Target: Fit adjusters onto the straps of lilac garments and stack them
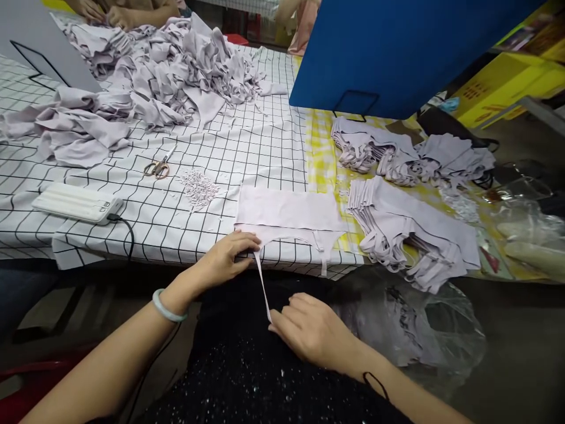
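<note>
A pale lilac camisole top (286, 209) lies flat at the table's front edge, its strap side toward me. My left hand (232, 253) is closed on its near left corner, at the base of a strap. From there the thin strap (263, 284) runs taut down toward my lap. The strap's lower end is pinched between the thumb and fingers of my right hand (311, 330). The other strap (324, 265) hangs loose over the table edge. Beside the top lies a small heap of fabric snippets (198, 188).
Scissors (158, 168) and a white power bank (77, 203) with a cable lie left. Stacked lilac garments (415, 229) sit right, below a blue panel (397, 59). A large garment pile (176, 70) is at the back, near another person's hands (117, 16).
</note>
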Tool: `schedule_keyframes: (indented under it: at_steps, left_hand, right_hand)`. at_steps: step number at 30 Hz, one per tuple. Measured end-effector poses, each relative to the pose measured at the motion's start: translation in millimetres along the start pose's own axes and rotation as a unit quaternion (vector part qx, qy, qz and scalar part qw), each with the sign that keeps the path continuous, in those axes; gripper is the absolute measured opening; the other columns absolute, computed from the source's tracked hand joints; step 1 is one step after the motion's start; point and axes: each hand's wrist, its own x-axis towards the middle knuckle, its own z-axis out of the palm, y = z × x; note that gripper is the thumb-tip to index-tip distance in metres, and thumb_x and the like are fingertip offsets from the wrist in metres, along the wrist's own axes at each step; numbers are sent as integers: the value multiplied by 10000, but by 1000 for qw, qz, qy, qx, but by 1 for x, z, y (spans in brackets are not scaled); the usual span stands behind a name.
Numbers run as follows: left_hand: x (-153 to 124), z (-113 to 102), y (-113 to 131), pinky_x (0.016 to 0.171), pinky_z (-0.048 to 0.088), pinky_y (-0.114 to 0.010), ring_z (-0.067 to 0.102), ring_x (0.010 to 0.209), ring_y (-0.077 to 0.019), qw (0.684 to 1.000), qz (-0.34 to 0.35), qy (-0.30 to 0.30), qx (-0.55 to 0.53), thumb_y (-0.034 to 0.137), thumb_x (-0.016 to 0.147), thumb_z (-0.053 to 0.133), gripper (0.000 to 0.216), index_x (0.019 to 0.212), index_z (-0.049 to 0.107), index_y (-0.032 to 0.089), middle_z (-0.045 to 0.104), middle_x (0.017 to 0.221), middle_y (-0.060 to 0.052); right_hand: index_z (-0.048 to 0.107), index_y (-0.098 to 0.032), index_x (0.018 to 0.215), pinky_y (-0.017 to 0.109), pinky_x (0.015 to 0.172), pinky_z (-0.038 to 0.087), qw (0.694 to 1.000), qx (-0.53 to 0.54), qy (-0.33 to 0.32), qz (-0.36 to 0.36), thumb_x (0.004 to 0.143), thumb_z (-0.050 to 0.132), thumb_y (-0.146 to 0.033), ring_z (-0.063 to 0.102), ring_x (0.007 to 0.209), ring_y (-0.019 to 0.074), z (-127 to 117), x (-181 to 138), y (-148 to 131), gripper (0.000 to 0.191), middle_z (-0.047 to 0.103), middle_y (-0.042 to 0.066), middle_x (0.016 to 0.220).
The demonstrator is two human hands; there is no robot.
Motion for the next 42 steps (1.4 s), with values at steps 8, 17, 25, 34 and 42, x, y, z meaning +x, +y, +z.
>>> schedule_keyframes:
  at_steps: [8, 17, 25, 34, 42]
  left_hand:
    - [2, -1, 3, 1052, 467, -514, 660, 1085, -211, 1000, -20, -4, 12, 188, 926, 586, 134, 972, 710, 205, 708, 1144, -89]
    - [64, 5, 39, 981, 511, -388, 665, 1020, -200, 948, -147, 95, -266, 331, 918, 627, 176, 830, 705, 200, 731, 1052, -69]
    - [46, 25, 43, 1119, 416, -476, 535, 1328, -245, 954, -108, 141, -242, 251, 928, 607, 137, 855, 711, 198, 648, 1338, -119]
    - [40, 24, 47, 976, 487, -418, 635, 1106, -230, 928, -192, 168, -273, 276, 924, 587, 135, 931, 689, 188, 709, 1121, -105]
    - [51, 4, 54, 709, 503, -272, 605, 715, -125, 822, -286, 64, -489, 277, 832, 696, 134, 851, 647, 154, 645, 766, -11]
  right_hand:
    - [679, -238, 796, 335, 656, 367, 999, -21, 34, 36, 1005, 456, -408, 506, 670, 178, -110, 50, 48, 349, 609, 35, 688]
    - [657, -212, 851, 312, 725, 442, 980, 83, -19, 178, 927, 575, -430, 585, 790, 182, -122, 102, 84, 245, 656, 31, 818]
    - [709, -197, 880, 352, 867, 476, 749, 576, 111, 308, 904, 558, -589, 612, 932, 194, -51, 64, 73, 421, 687, 59, 944]
    - [699, -197, 825, 281, 840, 435, 726, 612, 157, 271, 885, 672, -398, 552, 776, 122, -47, 74, 67, 212, 592, -22, 736]
    - [600, -184, 759, 280, 722, 434, 793, 514, 96, 312, 915, 588, -411, 538, 657, 120, -35, 63, 48, 275, 566, -31, 650]
